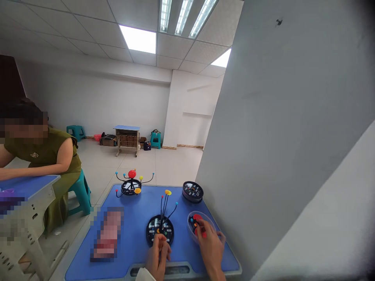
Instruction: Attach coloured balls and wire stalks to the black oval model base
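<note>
A solar system model (159,230) with a round black base stands in front of me, its thin black arms rising to small coloured balls. My left hand (159,253) is closed at the front edge of that base; what its curled fingers hold, if anything, is hidden. To the right is a clear plastic bowl (191,214) with red and small dark parts inside. My right hand (211,246) reaches over its rim, thumb and fingers pinched among the parts. Whatever sits between those fingertips is too small to name.
Another model with a red ball (132,174) stands at the desk's far left, and a round black base (192,192) at the far right. A blurred pinkish item (108,234) lies left. A grey wall (263,136) borders the right. A person (58,156) sits at another desk.
</note>
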The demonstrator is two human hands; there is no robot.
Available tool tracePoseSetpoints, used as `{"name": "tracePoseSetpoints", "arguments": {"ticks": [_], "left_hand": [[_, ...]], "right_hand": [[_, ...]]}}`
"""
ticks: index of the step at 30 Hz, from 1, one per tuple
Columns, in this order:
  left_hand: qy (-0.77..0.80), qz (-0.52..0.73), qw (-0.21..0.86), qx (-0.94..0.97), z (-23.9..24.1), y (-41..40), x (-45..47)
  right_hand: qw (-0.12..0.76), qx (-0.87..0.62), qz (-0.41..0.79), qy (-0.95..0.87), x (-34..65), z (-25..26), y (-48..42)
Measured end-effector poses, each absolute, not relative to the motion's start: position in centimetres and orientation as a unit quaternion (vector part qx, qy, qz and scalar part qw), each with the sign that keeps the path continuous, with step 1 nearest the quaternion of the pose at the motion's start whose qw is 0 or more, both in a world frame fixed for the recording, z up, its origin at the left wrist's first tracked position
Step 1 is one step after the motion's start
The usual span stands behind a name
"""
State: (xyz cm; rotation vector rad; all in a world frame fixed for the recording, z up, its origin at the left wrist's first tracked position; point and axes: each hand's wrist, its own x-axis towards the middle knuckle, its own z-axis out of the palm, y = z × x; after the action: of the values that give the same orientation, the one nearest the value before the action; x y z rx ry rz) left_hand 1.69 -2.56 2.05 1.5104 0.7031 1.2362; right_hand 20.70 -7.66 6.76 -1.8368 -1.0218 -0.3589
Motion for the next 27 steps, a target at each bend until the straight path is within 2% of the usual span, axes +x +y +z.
{"name": "tracePoseSetpoints", "arguments": {"ticks": [3,8,18,27], "left_hand": [[0.297,0.523,0.491,0.630,2.0,-2.5,1.8],[0.309,0.533,0.463,0.637,1.9,-2.4,1.8],[0.354,0.553,0.392,0.644,1.9,-1.6,1.2],[0.403,0.506,0.316,0.694,1.6,3.8,1.2]], "right_hand": [[0.468,-0.736,-0.155,-0.464,20.2,6.8,-7.2],[0.486,-0.672,-0.061,-0.555,16.3,5.7,-5.5],[0.513,-0.668,0.008,-0.539,11.8,4.2,-1.2],[0.538,-0.657,0.032,-0.527,11.8,3.0,-0.9]]}}
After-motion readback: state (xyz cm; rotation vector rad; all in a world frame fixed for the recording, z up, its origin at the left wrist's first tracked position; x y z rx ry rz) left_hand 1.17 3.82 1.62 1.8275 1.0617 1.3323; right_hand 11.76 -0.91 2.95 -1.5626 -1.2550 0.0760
